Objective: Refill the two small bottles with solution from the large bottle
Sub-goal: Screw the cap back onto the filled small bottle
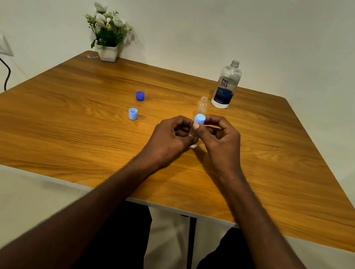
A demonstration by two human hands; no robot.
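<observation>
- Table (84, 123) of orange-brown wood carries everything; a potted plant (108, 34) sits at its far left corner.
- Large bottle (226, 85) stands uncapped at the far right, well apart from both hands.
- Left hand (169, 135) wraps its curled fingers round the near small bottle (192, 131), which stands on the table; right hand (221, 137) pinches the light blue cap (200, 119) on its neck.
- Second small bottle (202, 105) stands open just behind them.
- Dark blue cap (140, 95) and a spare light blue cap (132, 113) lie to the left.
- Step, as I judge it: capping or uncapping; I cannot tell which. Hold the body firm and upright, and turn only the cap.
- Hard to make out: liquid levels in the clear small bottles, and the cap's threads, hidden by fingers.
</observation>
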